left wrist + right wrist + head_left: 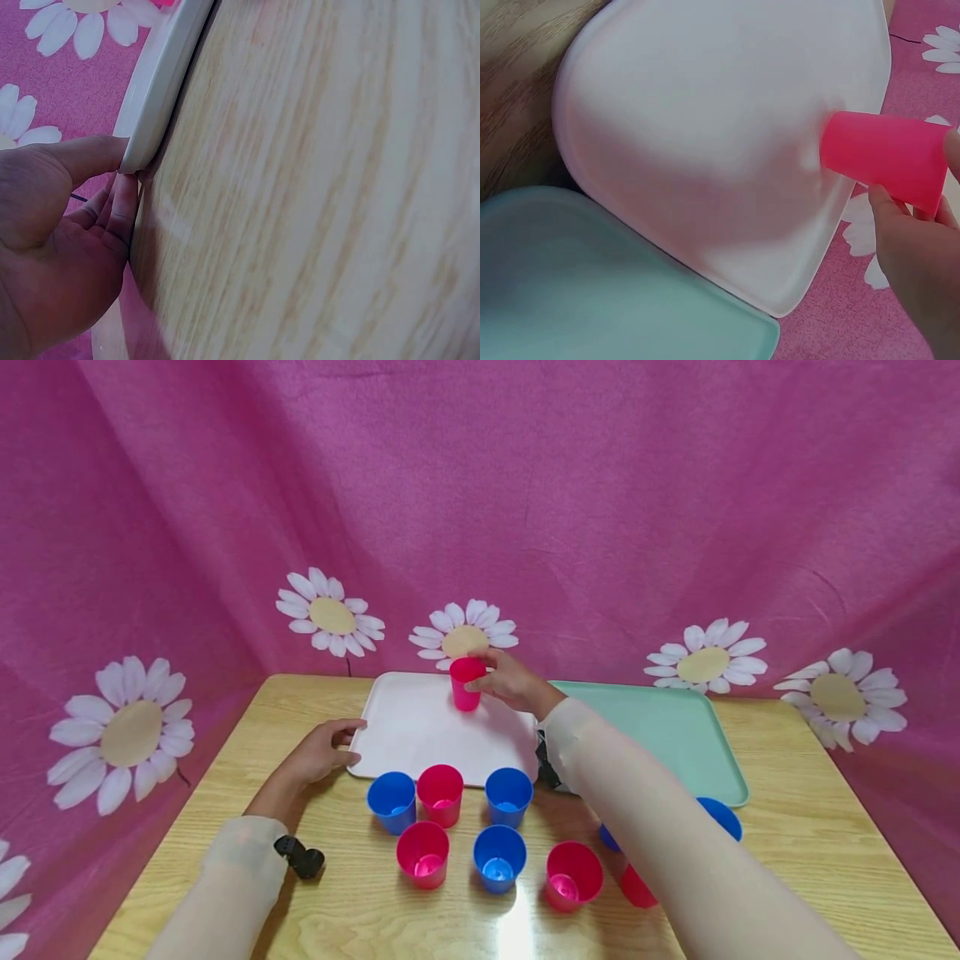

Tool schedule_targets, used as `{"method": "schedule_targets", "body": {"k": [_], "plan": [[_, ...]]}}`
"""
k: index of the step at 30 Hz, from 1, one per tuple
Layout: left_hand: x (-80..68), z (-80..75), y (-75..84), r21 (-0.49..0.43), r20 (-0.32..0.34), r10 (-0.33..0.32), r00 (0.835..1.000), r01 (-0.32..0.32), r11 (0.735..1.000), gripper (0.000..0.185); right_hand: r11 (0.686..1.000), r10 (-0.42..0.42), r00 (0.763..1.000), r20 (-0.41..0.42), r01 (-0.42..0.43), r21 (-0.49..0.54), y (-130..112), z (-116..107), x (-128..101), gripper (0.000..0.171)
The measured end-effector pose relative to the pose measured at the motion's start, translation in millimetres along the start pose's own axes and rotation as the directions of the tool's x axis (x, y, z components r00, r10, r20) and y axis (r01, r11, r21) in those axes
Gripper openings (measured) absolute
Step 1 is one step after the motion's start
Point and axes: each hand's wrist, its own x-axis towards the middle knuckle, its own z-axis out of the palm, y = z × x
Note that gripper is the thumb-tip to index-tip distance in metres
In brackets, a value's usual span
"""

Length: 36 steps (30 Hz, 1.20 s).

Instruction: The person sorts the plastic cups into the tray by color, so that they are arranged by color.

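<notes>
My right hand (513, 681) grips a pink cup (466, 689) upright by its upper part, over the far side of the white tray (420, 735). In the right wrist view the pink cup (885, 154) has its base right at the tray's surface near the far rim. At the tray's left edge is my left hand (318, 752). The left wrist view shows its thumb (97, 155) and fingertips pinching the rim of the white tray (161, 90).
In front of the white tray stand several upright cups, among them a blue cup (393, 814) and a pink cup (423, 868). A mint green tray (652, 727) lies to the right. My right sleeve (660, 818) covers parts of other cups. A pink flowered cloth (525, 510) hangs behind.
</notes>
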Motion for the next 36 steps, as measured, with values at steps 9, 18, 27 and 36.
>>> {"method": "schedule_targets", "body": {"k": [9,18,27,36], "plan": [[-3.1,-0.8,4.3,-0.016,0.002,0.007,1.0,-0.007,1.0,0.062,1.0,-0.008,1.0,-0.024,0.008,-0.003,0.4,3.1,1.3,0.07],[-3.6,-1.4,4.1,-0.008,0.006,0.015,1.0,-0.015,1.0,0.062,1.0,-0.009,0.999,-0.033,0.008,-0.018,0.3,4.4,2.3,0.069],[-3.9,1.3,3.8,-0.014,-0.019,-0.038,0.999,0.038,0.999,0.065,1.0,-0.023,1.0,-0.01,0.023,-0.007,0.0,3.0,-3.6,0.075],[-4.1,1.2,5.3,-0.015,-0.015,-0.054,0.998,0.054,0.998,0.065,0.998,-0.047,0.999,-0.012,0.047,0.035,-1.6,-2.4,-16.0,0.079]]}}
